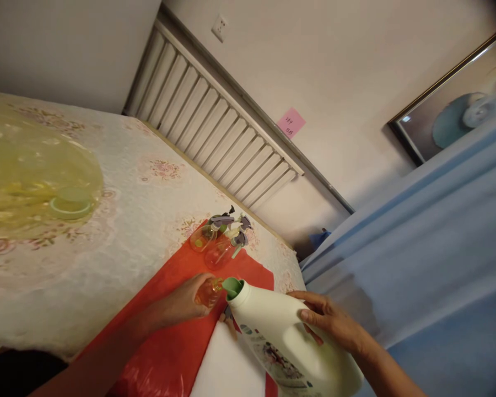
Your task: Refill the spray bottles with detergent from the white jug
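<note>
Fingers (310, 315) grip jug (281, 336), spout (233, 286) at small bottle (209, 292).

Pretty dim, warm indoor light, whole frame a bit soft. Yellow bag (28, 171) at the left is blurry, glare streaks on the framed picture (458, 105) upper right, and the corners darken and bend.

The white jug (291, 344) runs off the bottom edge, its label too blurred to read, while beside its green spout the left hand (182, 303) covers most of a small orange bottle (210, 292).
</note>
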Tool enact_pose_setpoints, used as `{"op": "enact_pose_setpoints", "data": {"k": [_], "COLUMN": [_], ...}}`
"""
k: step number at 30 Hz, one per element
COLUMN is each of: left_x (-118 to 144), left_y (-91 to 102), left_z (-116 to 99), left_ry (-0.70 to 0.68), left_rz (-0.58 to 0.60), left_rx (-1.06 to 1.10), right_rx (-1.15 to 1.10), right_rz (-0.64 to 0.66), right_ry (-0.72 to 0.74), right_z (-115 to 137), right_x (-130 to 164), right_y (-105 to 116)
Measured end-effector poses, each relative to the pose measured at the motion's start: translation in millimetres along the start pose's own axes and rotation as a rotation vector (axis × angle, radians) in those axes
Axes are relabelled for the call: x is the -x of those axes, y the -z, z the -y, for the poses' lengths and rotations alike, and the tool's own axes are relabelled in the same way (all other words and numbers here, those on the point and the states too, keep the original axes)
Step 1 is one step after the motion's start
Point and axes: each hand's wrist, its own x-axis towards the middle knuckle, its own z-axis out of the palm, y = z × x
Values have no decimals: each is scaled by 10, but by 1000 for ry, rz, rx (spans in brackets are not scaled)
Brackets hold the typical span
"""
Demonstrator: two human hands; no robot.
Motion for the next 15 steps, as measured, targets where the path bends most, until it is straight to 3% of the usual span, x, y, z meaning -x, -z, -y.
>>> {"op": "enact_pose_setpoints", "data": {"k": [15], "left_x": [67], "left_y": [6], "left_z": [-203], "left_ry": [7], "left_rz": [13], "left_rx": [-41], "right_rx": [7], "right_rz": [14], "right_ry": [-2], "right_z": [31], "right_x": [4], "right_y": [-6]}}
